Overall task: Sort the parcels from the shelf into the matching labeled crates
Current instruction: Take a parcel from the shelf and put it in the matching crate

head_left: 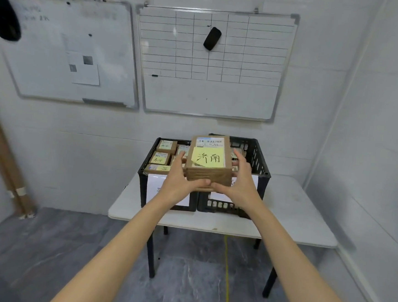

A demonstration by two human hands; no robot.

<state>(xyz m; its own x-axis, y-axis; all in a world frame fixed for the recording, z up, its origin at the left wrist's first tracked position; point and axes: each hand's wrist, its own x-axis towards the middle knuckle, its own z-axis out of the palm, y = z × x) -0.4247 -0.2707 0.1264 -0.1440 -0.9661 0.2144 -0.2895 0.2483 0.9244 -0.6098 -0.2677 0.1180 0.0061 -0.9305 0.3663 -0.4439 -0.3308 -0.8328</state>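
I hold a small stack of brown cardboard parcels in front of me, above two black plastic crates. The top parcel carries a white shipping label and a yellow sticky note with handwritten characters. My left hand grips the stack's left side and my right hand grips its right side, thumbs at the near edge. The left crate holds several similar parcels with yellow notes and has a white paper label on its front. The right crate is mostly hidden behind the stack, and its front label is partly covered by my hands.
Both crates stand on a small white table with black legs in the room's corner. Two whiteboards hang on the wall behind. A yellow cable runs across the grey floor under the table. A brown door frame stands at left.
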